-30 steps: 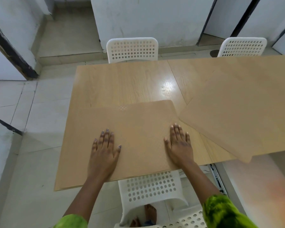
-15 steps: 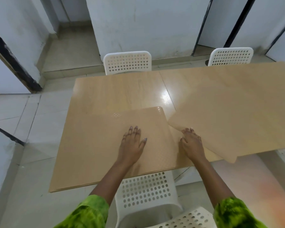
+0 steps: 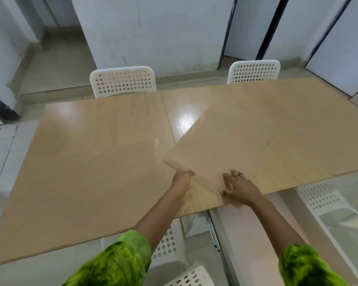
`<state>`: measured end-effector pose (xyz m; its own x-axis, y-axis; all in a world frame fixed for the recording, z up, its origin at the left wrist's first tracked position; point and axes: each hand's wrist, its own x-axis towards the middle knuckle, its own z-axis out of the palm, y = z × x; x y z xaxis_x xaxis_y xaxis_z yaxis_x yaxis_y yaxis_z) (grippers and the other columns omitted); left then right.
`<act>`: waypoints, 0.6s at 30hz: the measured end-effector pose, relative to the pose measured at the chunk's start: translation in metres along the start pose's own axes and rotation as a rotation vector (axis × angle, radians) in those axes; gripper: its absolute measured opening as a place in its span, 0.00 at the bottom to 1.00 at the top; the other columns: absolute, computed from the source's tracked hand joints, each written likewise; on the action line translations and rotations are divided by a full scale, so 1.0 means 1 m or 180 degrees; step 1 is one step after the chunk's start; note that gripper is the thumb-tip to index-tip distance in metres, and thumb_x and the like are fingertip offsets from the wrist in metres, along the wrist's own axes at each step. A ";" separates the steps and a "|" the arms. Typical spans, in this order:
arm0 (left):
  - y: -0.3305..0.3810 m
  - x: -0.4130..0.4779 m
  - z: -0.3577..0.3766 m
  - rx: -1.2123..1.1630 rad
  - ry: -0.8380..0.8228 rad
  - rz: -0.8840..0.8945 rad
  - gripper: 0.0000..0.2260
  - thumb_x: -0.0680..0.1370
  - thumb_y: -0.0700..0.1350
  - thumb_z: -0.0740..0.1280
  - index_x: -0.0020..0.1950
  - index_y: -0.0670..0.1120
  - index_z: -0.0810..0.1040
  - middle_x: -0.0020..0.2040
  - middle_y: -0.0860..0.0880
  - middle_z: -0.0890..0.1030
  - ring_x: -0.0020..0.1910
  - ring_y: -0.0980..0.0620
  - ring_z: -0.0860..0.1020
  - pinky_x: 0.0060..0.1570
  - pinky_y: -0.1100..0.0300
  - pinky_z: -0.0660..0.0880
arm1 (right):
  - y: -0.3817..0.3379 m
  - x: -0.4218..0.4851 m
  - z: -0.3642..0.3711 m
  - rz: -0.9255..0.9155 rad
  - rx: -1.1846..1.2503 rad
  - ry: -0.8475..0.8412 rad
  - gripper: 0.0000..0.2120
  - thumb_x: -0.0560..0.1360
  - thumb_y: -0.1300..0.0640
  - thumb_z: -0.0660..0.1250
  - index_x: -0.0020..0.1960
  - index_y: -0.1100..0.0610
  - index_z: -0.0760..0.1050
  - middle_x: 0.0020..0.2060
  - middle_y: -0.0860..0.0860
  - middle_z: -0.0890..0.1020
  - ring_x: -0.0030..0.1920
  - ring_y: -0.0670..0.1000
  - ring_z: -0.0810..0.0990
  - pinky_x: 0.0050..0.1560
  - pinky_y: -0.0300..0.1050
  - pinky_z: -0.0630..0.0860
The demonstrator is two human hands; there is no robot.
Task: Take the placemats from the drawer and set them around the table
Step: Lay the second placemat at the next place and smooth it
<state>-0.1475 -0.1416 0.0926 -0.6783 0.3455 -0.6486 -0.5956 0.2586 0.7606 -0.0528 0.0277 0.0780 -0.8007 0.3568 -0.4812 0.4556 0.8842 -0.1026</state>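
Observation:
One tan placemat [image 3: 87,182] lies flat on the wooden table [image 3: 103,122] at the near left. A stack of tan placemats [image 3: 221,147] sits askew in the middle, its near corner raised. My left hand [image 3: 181,180] grips the stack's left edge, thumb on top. My right hand [image 3: 239,187] pinches the stack's near corner, fingers spread on top and thumb under it.
Two white perforated chairs [image 3: 122,81] [image 3: 254,71] stand at the table's far side. Another white chair [image 3: 170,242] is tucked under the near edge, and one [image 3: 327,203] shows at the right. An open drawer's metal rail [image 3: 215,238] runs below the table edge.
Both hands left the flat placemat and moved right to the stack. They now hold its near corner and left edge. The view has shifted right.

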 end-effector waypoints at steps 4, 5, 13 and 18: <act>0.009 0.000 0.021 -0.1045 0.0096 -0.0481 0.01 0.77 0.37 0.61 0.47 0.42 0.70 0.39 0.46 0.67 0.36 0.52 0.67 0.39 0.63 0.68 | 0.020 0.001 -0.010 -0.0052 0.0005 -0.0041 0.33 0.77 0.44 0.59 0.77 0.53 0.50 0.77 0.55 0.49 0.77 0.55 0.48 0.72 0.51 0.58; 0.011 0.000 0.026 -0.1180 0.0140 -0.0488 0.02 0.77 0.36 0.60 0.45 0.41 0.70 0.37 0.47 0.66 0.33 0.53 0.64 0.36 0.64 0.65 | 0.022 0.001 -0.011 -0.0052 0.0037 -0.0080 0.34 0.77 0.44 0.59 0.77 0.54 0.50 0.77 0.55 0.48 0.77 0.55 0.48 0.72 0.51 0.57; 0.011 0.004 0.040 -0.1467 0.0377 -0.0507 0.10 0.77 0.34 0.60 0.37 0.43 0.68 0.39 0.48 0.67 0.36 0.54 0.67 0.39 0.62 0.66 | -0.004 -0.005 0.000 -0.0252 -0.0234 0.0024 0.29 0.76 0.48 0.60 0.72 0.62 0.59 0.75 0.60 0.56 0.75 0.60 0.54 0.70 0.51 0.62; 0.009 0.007 0.038 -0.1538 0.0330 -0.0580 0.07 0.77 0.35 0.60 0.55 0.39 0.71 0.56 0.43 0.68 0.58 0.47 0.70 0.58 0.55 0.69 | -0.005 -0.004 -0.007 -0.0401 -0.0581 0.0365 0.16 0.77 0.56 0.56 0.59 0.63 0.73 0.63 0.61 0.74 0.63 0.59 0.74 0.56 0.48 0.72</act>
<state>-0.1413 -0.1027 0.0967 -0.5697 0.2362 -0.7872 -0.8217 -0.1480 0.5503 -0.0544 0.0242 0.0866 -0.8904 0.2629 -0.3715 0.2799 0.9600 0.0085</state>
